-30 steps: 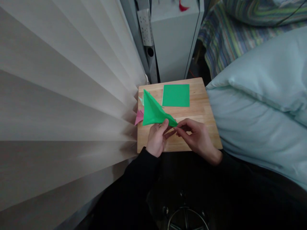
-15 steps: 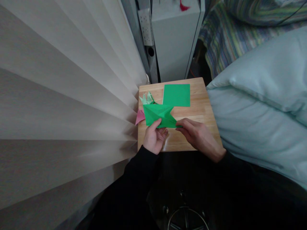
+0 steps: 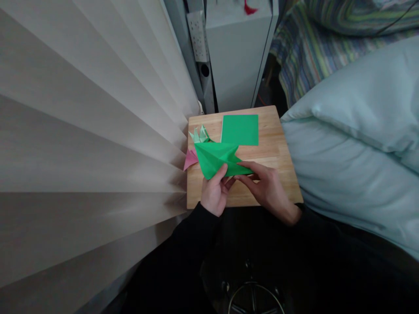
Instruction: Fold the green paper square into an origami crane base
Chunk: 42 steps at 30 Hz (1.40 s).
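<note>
Your left hand (image 3: pixel 215 192) pinches the folded paper (image 3: pixel 214 155) at its near edge; your right hand (image 3: pixel 270 187) pinches its right point. Judged light, easily creased: hold by folded edges.

The left arm (image 3: pixel 190 233) and right arm (image 3: pixel 319 229) reach forward. The left hand (image 3: pixel 215 192) has its thumb on top and fingers curled under. Close beside it, the right hand (image 3: pixel 266 185) pinches with its thumb and pointer finger, and its bare wrist (image 3: pixel 291 212) shows.
</note>
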Motion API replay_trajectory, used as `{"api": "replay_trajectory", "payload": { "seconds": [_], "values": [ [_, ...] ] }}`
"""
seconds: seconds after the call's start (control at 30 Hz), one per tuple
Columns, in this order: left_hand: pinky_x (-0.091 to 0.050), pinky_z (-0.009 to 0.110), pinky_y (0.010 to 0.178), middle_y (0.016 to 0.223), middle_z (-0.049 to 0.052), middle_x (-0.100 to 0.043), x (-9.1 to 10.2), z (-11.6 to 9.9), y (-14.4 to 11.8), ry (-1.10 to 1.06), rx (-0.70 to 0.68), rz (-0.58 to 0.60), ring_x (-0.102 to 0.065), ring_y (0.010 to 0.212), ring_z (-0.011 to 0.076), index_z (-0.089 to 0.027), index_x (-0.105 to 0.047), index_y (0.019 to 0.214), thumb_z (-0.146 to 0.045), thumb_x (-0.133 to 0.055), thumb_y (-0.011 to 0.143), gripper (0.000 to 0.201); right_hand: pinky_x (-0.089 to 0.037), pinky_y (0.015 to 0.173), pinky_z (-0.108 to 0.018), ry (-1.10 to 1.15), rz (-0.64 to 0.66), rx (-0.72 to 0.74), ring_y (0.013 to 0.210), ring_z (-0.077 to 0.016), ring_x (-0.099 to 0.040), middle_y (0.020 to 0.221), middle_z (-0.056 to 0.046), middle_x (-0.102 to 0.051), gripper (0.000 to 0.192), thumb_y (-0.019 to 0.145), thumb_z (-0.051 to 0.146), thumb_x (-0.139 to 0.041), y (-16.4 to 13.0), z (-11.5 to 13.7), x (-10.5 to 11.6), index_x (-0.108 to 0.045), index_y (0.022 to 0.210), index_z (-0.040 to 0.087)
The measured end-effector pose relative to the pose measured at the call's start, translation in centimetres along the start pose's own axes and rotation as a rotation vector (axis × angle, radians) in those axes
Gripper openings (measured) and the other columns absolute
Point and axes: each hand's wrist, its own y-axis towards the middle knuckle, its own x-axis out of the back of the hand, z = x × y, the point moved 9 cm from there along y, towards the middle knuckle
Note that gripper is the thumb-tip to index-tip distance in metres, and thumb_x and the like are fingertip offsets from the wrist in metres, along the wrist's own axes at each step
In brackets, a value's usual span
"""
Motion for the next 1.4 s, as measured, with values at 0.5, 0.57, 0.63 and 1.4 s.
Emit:
{"api": "replay_trajectory", "payload": {
  "seconds": [0.5,0.57,0.63,1.4],
  "values": [
    [-0.059,0.027,0.082,0.094,-0.001,-0.078,-0.8,-2.5,-1.1,0.245,-0.355,0.042,-0.075,0.081,0.0141,-0.027,-0.063,0.127,-0.020,-0.092,0.069,0.065,-0.065,0.062,-0.031,0.406,-0.073,-0.310,0.073,-0.0185,-0.075,0.088,-0.006,-0.079,0.035,0.083,0.050,-0.082,0.1,-2.0,-0.1,-0.078,0.099,0.018],
    [-0.060,0.028,0.084,0.099,-0.003,-0.077,-0.8,-3.9,-1.4,0.284,-0.401,0.016,-0.076,0.080,0.0137,-0.037,-0.043,0.149,-0.012,-0.091,0.068,0.097,-0.065,0.059,-0.031,0.442,-0.081,-0.343,0.069,-0.0180,-0.074,0.084,-0.005,-0.078,0.036,0.082,0.052,-0.082,0.3,-2.3,0.2,-0.078,0.094,0.018],
    [-0.060,0.027,0.084,0.094,-0.004,-0.076,-1.0,-4.8,-1.3,0.348,-0.386,0.034,-0.077,0.078,0.0134,-0.037,-0.045,0.149,-0.009,-0.089,0.068,0.097,-0.065,0.058,-0.031,0.455,-0.074,-0.363,0.066,-0.0179,-0.073,0.078,-0.005,-0.076,0.037,0.080,0.053,-0.083,0.5,-2.5,0.5,-0.078,0.090,0.018],
    [-0.054,0.022,0.061,0.060,-0.001,-0.072,-0.5,-8.2,-0.2,0.918,-0.620,0.080,-0.068,0.059,0.0139,-0.021,-0.074,0.065,-0.023,-0.086,0.073,0.015,-0.070,0.077,-0.038,0.545,-0.027,-0.293,0.092,-0.0208,-0.079,0.099,-0.003,-0.080,0.040,0.076,0.034,-0.089,1.5,-2.2,1.8,-0.071,0.109,0.024]
  ]
}}
